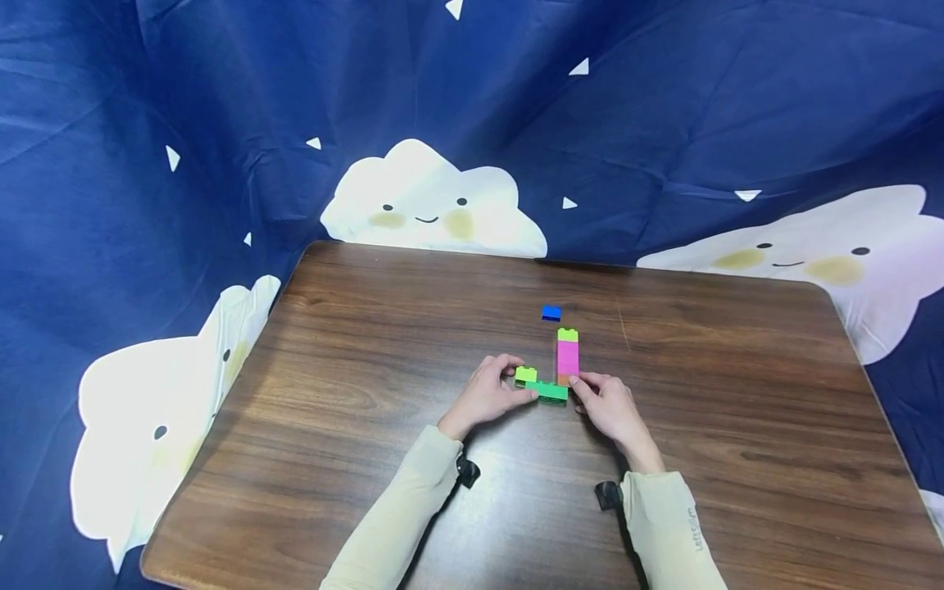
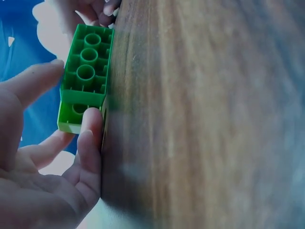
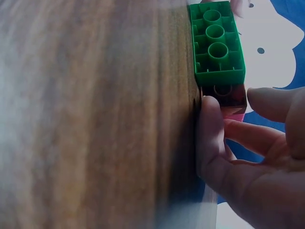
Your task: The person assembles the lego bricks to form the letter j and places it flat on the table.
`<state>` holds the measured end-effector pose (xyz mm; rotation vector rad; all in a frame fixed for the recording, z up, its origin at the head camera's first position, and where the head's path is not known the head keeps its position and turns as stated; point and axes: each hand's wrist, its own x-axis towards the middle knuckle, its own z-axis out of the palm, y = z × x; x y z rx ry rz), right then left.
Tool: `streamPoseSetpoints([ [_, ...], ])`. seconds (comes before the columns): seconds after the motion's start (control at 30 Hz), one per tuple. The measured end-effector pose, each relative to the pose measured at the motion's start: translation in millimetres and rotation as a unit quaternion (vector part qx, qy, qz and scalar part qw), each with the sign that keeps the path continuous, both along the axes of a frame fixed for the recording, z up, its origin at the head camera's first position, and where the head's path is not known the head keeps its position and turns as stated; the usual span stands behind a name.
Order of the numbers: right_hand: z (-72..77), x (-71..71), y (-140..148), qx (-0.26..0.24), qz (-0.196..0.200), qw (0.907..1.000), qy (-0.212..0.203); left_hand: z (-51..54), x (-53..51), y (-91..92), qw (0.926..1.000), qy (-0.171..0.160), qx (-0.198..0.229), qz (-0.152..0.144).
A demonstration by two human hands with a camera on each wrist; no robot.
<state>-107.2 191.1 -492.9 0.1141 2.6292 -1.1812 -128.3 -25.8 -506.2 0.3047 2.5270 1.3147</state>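
A long green brick lies on its side, its hollow underside towards me. A lime brick joins its left end. At the right end an orange brick meets it, with a pink section and another lime brick in line beyond. My left hand grips the left end, thumb by the green brick and fingers around the lime one. With its fingertips, my right hand holds the orange brick, which looks dark in the right wrist view. The green brick's tubes show in the left wrist view.
A small blue brick lies apart, beyond the joined bricks. All of it is on a brown wooden table. A dark blue cloth with white clouds hangs behind and to the sides.
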Motion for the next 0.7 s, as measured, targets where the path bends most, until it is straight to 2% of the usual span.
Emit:
streamPoseSetpoints([
  [0.47, -0.7, -0.2, -1.6, 0.001, -0.024, 0.9997, -0.004, 1.6, 0.2, 3.2, 0.9999, 0.003, -0.014, 0.006],
  [0.7, -3.1, -0.3, -0.4, -0.028, -0.026, 0.9993, -0.006, -0.8, -0.9, 1.5, 0.9998, 0.016, -0.015, 0.0],
])
